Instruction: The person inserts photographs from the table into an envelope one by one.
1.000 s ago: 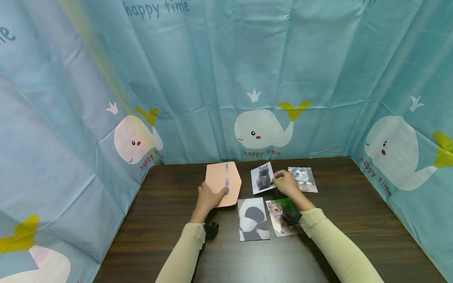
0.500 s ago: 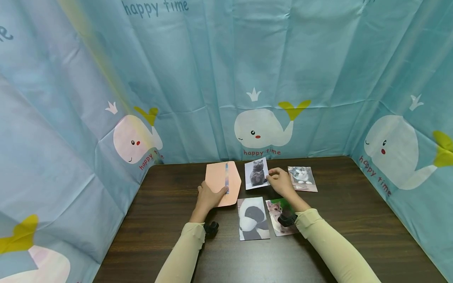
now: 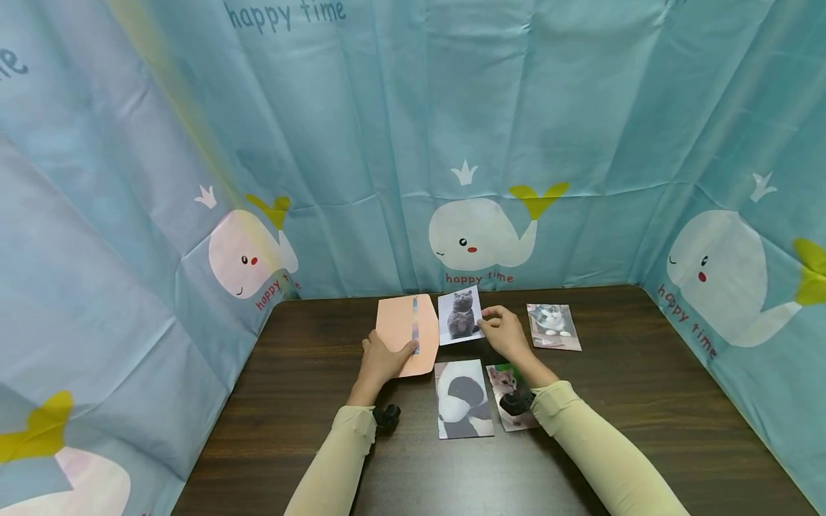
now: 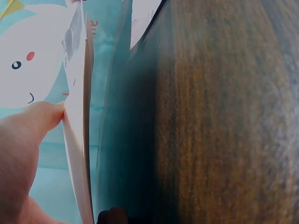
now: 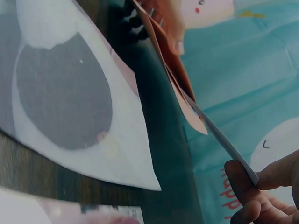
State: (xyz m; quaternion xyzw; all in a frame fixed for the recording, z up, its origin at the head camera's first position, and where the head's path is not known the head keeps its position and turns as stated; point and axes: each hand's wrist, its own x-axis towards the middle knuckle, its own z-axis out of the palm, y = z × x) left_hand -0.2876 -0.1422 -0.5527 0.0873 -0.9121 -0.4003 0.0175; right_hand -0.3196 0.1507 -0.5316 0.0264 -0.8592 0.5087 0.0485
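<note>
My left hand (image 3: 379,360) grips a peach envelope (image 3: 395,322) at its lower left, thumb on top beside a bluish strip. The right wrist view shows the left fingers curled under the envelope (image 5: 163,51), which is tilted up off the table with its mouth parted. My right hand (image 3: 506,335) pinches the right edge of a grey-cat photo card (image 3: 459,315) between thumb and fingers. In the right wrist view the card's (image 5: 223,139) far edge meets the envelope's mouth, between its flap and body.
On the dark wooden table (image 3: 297,373) lie a grey-and-white picture card (image 3: 463,408), a kitten card (image 3: 503,380) partly under the right wrist, and a white-and-grey cat card (image 3: 553,326) at the back right. A blue whale-print curtain (image 3: 361,215) encloses the table's back and sides.
My right hand has moved left with the grey-cat card, bringing it from apart to right at the envelope's edge. The left hand and envelope have stayed put.
</note>
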